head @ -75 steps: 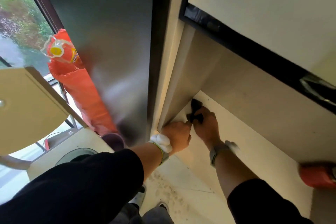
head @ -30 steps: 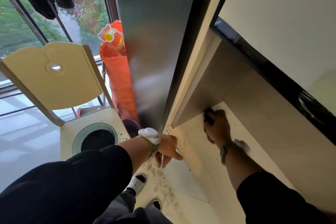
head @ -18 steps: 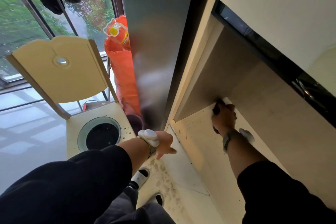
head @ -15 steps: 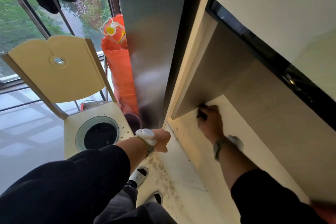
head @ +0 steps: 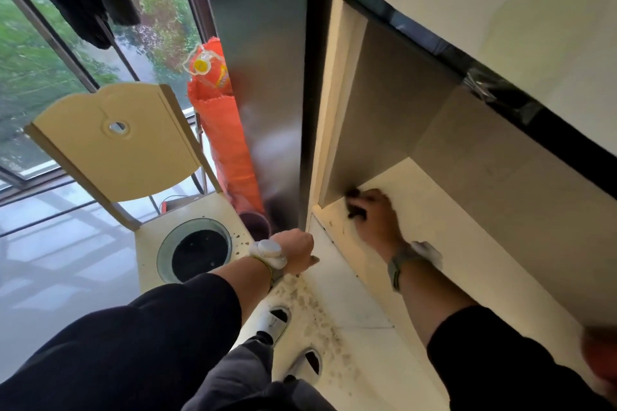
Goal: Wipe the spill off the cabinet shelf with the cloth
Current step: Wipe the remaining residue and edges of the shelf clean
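There, cloth [head: 354,203] against shelf [head: 434,210] corner.

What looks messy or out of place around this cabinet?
Dark specks are scattered over the pale floor below the cream cabinet shelf, with a few on the shelf's front edge. The right hand presses a dark cloth into the shelf's left corner; the left hand hangs beside the cabinet.

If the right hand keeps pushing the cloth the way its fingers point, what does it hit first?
Likely the cabinet's left side wall: the right hand presses the dark cloth almost into that corner; any remaining gap is unclear.
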Motion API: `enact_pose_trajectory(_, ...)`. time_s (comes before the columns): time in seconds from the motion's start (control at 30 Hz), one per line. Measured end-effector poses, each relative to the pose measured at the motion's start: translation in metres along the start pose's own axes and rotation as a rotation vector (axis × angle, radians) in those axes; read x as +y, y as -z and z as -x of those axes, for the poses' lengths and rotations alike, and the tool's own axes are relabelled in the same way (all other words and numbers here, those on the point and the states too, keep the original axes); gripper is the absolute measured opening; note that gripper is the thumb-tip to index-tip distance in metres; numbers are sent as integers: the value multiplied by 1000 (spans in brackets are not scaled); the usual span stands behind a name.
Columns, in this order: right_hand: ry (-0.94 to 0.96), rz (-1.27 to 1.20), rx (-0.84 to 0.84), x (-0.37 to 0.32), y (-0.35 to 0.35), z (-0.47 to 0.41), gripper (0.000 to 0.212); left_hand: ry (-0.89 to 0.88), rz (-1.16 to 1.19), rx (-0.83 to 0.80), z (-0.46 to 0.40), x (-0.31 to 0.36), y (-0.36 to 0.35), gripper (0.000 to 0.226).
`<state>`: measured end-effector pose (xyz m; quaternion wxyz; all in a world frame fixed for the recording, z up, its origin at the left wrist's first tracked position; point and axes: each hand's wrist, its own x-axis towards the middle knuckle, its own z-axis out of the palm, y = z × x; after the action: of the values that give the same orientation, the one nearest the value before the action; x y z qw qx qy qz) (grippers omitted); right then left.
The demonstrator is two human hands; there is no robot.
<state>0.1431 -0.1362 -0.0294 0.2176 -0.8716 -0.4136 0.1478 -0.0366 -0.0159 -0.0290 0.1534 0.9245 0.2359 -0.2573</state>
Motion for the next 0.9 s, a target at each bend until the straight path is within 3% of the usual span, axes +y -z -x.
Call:
enact_pose_trajectory(0.1, 120, -139, -79, -7, 2, 31, 30, 11, 11, 6, -2, 2, 1, 39)
enact_pose_trajectory(0.2, 23, -272, 192, 7, 31, 53, 33, 0, 0, 6, -6, 6, -1, 38)
enact_pose_trajectory(0.3, -119, -116, 452, 48, 61, 79, 35, -10, -30, -23, -4, 16, 0, 34)
enact_pose_trajectory(0.37, -271, 39, 414, 76, 61, 95, 39, -6, -66, -59, -5, 17, -2, 29)
enact_pose_trajectory(0.47, -416, 68, 283, 90, 36, 115, 49, -27, -83, -88, -9, 17, -11, 41)
enact_pose_trajectory(0.6, -239, -15, 234, 43, 5, 125, 51, -39, -134, -75, -3, 26, -9, 34)
enact_pose_trajectory(0.7, -55, -66, 97, 18, 0, 121, 51, -30, -159, -45, -2, 33, -4, 36)
enact_pose_trajectory(0.77, -70, -61, 181, 26, 13, 118, 50, -27, -155, -21, 1, 37, -2, 39)
enact_pose_trajectory(0.83, -221, 38, 353, 46, 33, 119, 52, -22, -148, -29, 3, 37, -1, 38)
enact_pose_trajectory(0.9, -376, 128, 422, 68, 48, 121, 52, -25, -119, -34, 5, 32, -4, 36)
